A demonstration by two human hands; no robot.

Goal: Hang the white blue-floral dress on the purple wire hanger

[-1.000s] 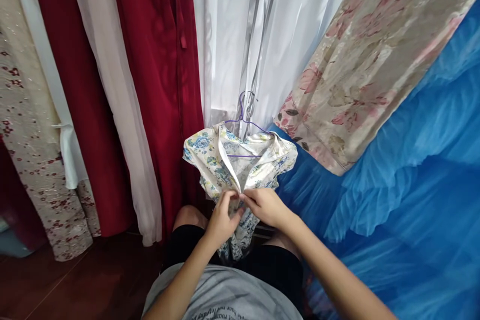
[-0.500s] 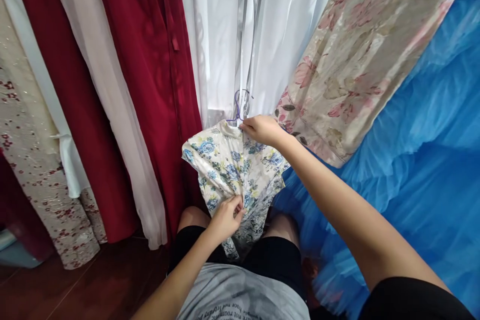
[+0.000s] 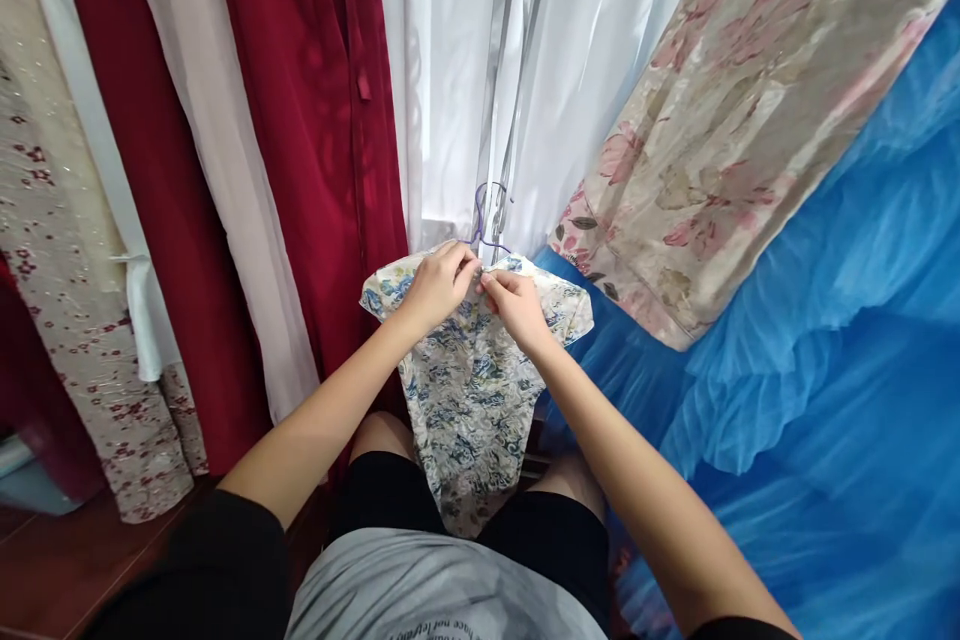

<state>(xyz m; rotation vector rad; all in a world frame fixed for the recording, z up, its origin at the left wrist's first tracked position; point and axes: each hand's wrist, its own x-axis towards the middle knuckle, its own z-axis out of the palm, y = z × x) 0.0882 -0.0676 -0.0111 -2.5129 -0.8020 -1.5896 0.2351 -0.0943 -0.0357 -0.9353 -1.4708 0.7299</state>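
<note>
A white floral garment (image 3: 472, 400) with blue flowers and short sleeves hangs in front of me on a purple hanger (image 3: 480, 210). Its lower part falls between my knees. My left hand (image 3: 441, 282) pinches the garment at the neckline, just below the hanger. Close beside it, my right hand (image 3: 514, 300) also pinches the neckline edge, fingertips nearly touching those of the left. Whatever small part lies between the fingertips is hidden.
Behind the garment hang white cloth (image 3: 450, 70) and dark red cloth (image 3: 307, 120). A beige floral cloth (image 3: 697, 140) and ruffled blue tulle (image 3: 825, 420) hang at the right. Reddish-brown floor tiles (image 3: 67, 570) show at lower left.
My left hand has moved up from the middle of the garment's front to the neckline. The right hand has shifted slightly down, and the garment now hangs flatter and wider.
</note>
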